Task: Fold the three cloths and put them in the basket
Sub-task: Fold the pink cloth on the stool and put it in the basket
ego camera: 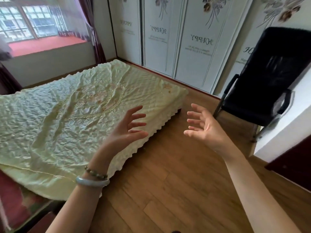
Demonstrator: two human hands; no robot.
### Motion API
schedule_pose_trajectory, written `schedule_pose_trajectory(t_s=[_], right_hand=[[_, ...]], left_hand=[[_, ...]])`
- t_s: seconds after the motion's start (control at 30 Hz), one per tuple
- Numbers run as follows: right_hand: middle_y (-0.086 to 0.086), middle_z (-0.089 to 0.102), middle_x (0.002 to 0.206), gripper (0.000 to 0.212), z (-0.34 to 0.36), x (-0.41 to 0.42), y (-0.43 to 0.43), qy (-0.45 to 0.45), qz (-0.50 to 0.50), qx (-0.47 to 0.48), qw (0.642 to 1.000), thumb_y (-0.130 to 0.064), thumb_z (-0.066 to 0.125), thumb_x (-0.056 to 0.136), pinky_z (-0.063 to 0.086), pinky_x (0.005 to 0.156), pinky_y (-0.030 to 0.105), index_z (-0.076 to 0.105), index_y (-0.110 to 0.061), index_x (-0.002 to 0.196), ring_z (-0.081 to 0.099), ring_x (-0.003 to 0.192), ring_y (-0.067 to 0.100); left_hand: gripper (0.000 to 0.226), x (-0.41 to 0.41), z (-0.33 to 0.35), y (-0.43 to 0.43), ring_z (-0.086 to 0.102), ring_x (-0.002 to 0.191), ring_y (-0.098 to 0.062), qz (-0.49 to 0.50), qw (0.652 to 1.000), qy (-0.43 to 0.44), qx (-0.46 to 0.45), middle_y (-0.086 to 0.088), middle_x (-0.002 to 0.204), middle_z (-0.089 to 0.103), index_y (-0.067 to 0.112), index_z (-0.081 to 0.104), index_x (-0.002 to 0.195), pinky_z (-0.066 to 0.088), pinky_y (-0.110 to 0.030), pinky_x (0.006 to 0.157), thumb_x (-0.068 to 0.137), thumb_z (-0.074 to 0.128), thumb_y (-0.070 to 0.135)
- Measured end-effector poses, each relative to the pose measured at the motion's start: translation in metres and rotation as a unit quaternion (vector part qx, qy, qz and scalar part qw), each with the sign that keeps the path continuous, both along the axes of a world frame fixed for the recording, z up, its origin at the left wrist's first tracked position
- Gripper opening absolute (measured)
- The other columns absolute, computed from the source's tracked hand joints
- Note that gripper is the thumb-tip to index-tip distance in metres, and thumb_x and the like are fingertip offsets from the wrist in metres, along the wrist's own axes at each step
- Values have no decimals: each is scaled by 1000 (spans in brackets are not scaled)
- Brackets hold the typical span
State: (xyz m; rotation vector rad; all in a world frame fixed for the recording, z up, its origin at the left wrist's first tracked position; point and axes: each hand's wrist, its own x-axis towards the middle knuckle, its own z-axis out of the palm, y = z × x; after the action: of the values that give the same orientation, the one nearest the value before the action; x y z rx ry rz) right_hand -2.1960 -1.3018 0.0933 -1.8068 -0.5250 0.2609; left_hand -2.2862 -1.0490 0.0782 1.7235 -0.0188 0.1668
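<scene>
My left hand (127, 128) is raised over the near right edge of a bed, fingers spread, holding nothing; two bracelets sit on its wrist. My right hand (203, 128) is raised beside it over the wooden floor, palm turned inward, fingers apart and empty. The two palms face each other with a gap between them. A pale yellow quilted bedspread (58, 118) covers the bed, wrinkled, with a scalloped edge hanging over the side. No loose cloths and no basket are in view.
A black chair (269, 78) stands at the right by a white counter edge (286, 128). White wardrobe doors (185, 39) line the far wall. A window (30, 22) with a red sill is at the far left. Wooden floor (168, 182) lies between bed and chair.
</scene>
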Motion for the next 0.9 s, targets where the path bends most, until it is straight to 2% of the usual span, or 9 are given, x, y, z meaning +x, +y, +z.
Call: schedule_pose_trajectory(t_s=[0.2,0.33,0.5,0.63,0.9], right_hand=[[-5,48,134,85,-4,64,-39,2,-29,-17,999,-10,77,75,50,92,20,29,-31,143,53,116,5],[-6,48,134,93,-12,105,-41,11,-50,-13,999,-13,77,75,50,94,26,20,-35,146,53,118,8],[-7,47,133,94,-25,169,-36,14,-77,-24,997,-13,77,76,50,87,15,18,-36,145,53,116,4],[-4,46,134,92,-32,230,-25,24,-100,-16,995,-11,75,77,49,91,22,19,-36,145,52,118,8],[-3,43,140,88,-28,360,13,32,-154,-20,987,-13,75,78,46,95,24,22,-35,144,49,121,11]], left_hand=[[76,77,0,-34,60,111,-11,-22,1000,4,4,4,129,54,37,39,135,53,-31,89,70,74,21],[75,123,-8,-37,60,110,-11,-33,999,12,5,3,129,54,34,39,135,53,-29,89,70,73,20],[77,203,-24,-30,60,111,-12,-55,998,26,-2,2,130,53,33,39,137,53,-31,89,72,78,20],[73,282,-29,-19,60,110,-12,-77,997,15,4,2,130,53,32,38,138,53,-31,89,77,75,12],[73,444,-14,20,59,111,-11,-133,990,7,35,3,130,52,30,36,138,53,-26,88,79,72,8]])
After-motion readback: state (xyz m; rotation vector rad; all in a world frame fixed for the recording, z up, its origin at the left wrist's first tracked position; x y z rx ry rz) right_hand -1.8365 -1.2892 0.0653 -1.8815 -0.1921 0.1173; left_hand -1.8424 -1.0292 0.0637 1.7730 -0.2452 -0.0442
